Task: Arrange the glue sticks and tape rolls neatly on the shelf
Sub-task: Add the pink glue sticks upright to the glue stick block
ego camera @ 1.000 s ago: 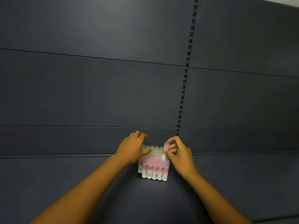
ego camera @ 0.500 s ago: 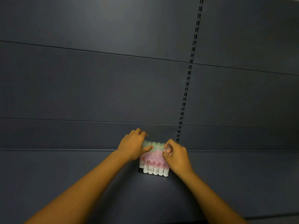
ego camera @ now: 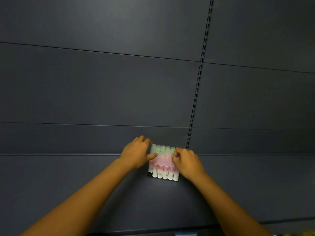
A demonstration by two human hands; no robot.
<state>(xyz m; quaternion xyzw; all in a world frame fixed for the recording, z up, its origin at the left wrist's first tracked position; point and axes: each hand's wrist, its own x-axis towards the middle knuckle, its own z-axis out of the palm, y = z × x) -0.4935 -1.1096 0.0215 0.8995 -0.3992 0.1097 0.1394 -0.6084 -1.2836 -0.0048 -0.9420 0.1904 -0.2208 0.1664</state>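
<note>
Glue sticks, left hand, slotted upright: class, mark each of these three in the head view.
glue sticks (ego camera: 163,167), head view, on a pink cap in the block's middle.
left hand (ego camera: 136,153), head view, on the back of the hand.
slotted upright (ego camera: 197,86), head view, midway up the strip.

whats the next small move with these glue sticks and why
Probably press the right hand inward to square up the glue sticks. They stand upright in tight rows on the shelf, the left hand bracing the far side, and the right-hand edge looks slightly uneven.
</note>
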